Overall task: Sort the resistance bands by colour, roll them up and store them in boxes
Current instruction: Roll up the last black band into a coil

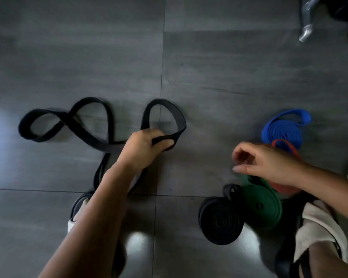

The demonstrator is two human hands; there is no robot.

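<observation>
A long loose black band (74,125) lies in loops on the grey tiled floor. My left hand (143,149) is closed around one loop of it near the middle. My right hand (265,163) hovers above the rolled bands on the right, fingers loosely curled and holding nothing. Below it lie a rolled black band (220,220), a rolled green band (263,205) and a red band (285,146) partly hidden by the hand. A rolled blue band (282,129) sits behind them with one end loose.
My two sandalled feet (79,207) (319,223) rest on the floor at the bottom. A shiny metal leg (306,33) of some furniture stands at the far right. Grey floor tiles (229,67) stretch ahead. No boxes are in view.
</observation>
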